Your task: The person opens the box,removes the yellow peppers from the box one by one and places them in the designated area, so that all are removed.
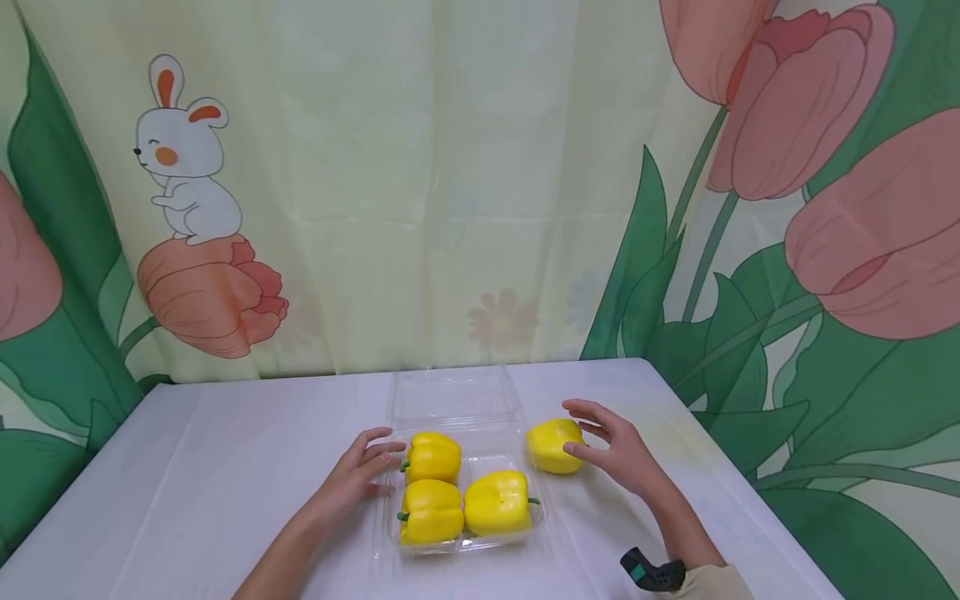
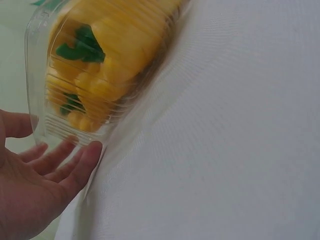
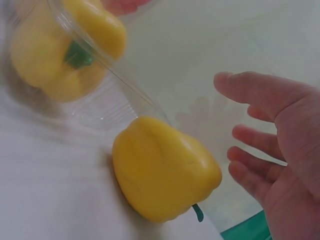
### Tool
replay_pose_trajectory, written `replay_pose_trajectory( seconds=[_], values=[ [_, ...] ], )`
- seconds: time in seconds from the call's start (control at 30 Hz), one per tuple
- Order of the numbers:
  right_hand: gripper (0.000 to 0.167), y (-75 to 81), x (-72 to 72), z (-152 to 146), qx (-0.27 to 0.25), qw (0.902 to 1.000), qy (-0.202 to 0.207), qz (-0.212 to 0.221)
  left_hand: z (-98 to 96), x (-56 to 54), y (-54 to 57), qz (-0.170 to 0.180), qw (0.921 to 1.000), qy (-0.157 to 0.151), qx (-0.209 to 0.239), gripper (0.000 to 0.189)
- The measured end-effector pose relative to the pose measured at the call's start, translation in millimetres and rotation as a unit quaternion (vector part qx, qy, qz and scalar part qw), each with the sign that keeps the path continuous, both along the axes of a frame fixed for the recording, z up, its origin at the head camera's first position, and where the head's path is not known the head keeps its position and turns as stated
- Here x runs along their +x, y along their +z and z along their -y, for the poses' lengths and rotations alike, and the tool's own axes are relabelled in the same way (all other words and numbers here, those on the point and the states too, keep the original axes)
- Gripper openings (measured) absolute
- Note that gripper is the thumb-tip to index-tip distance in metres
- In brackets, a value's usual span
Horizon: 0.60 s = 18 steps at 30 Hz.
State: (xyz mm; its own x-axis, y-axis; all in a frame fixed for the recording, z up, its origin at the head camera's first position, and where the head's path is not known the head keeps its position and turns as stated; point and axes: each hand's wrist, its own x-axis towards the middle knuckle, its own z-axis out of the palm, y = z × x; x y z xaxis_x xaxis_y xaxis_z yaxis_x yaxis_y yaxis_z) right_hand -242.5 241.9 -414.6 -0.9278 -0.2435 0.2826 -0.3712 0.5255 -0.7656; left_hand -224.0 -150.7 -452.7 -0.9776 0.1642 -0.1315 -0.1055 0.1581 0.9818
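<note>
A clear plastic clamshell box lies with its lid folded back. Inside it are three yellow bell peppers: one at the back left, one at the front left and one on the right. My left hand is at the box's left side, fingers loosely bent; in the left wrist view its fingertips are at the ribbed wall, whether pressing I cannot tell. Outside the box, to its right, lies another yellow bell pepper. My right hand is spread beside that pepper, with a gap visible in the right wrist view.
A white cloth covers the table. Behind it hangs a curtain printed with tulips and a rabbit. A dark band is on the right wrist, by a beige sleeve.
</note>
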Motion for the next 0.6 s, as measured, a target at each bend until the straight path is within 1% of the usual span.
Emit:
replay_pose_trajectory(
  seconds=[0.1,0.17,0.33,0.6],
  values=[
    [0.057,2.1,0.9,-1.0,-0.011,0.9999,0.002,0.002,-1.9,-2.0,0.5,0.000,1.0000,-0.003,0.001,0.048],
    [0.057,2.7,1.3,0.4,-0.016,0.9998,0.004,0.004,-1.6,-1.4,0.5,0.003,1.0000,0.001,0.000,0.048],
    [0.057,3.7,2.6,3.8,-0.019,0.9998,0.003,0.000,-2.1,-0.7,1.0,0.000,1.0000,0.006,-0.005,0.048],
    [0.057,2.7,6.4,9.9,-0.025,0.9995,0.018,0.000,-1.6,-1.1,0.0,0.000,1.0000,0.007,-0.005,0.048]
  ],
)
